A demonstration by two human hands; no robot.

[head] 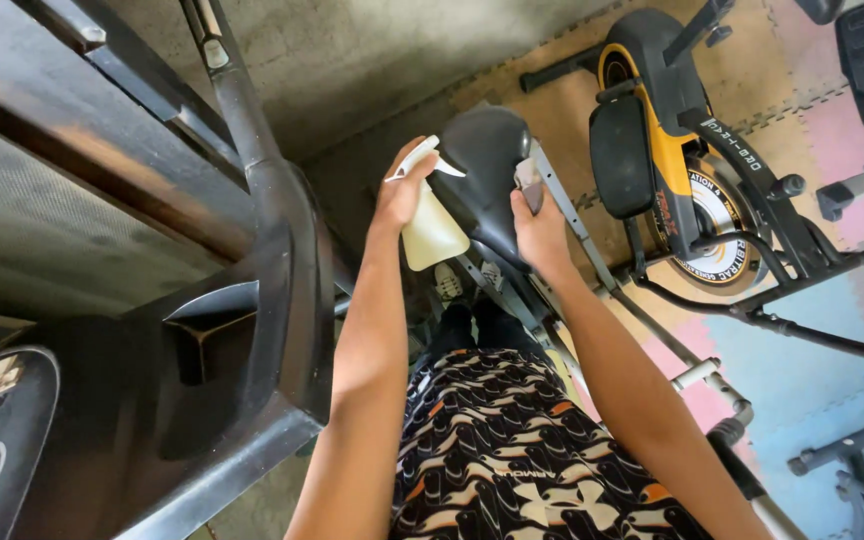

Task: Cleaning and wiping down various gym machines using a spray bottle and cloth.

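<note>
**Spray bottle at the bike seat, cloth pressed to its side**

From the head camera we look down our own arms. Our left hand (pixel 399 190) has its grip clamped round the neck of a pale spray bottle (pixel 432 232), a finger over the white trigger, the nozzle held right against the black seat (pixel 487 160) of an exercise machine. Our right hand (pixel 542 235) has its grip closed on a small grey cloth (pixel 529 186), held against the seat's right side.

We judge the cleaning of this seat to be in its early part: bottle and cloth are both at the seat, yet we see no wet sheen or streaks on it. The yellow-and-black exercise bike (pixel 682 170) on the foam floor mats (pixel 812 130) stands well apart, untouched by either hand.

Much is hard to read. The bottle's fill level is unclear, the cloth is mostly hidden by our fingers, and the seat's post disappears behind our patterned shorts (pixel 512 460). The dark treadmill frame (pixel 262 250) at left is cut off by the edge.
</note>
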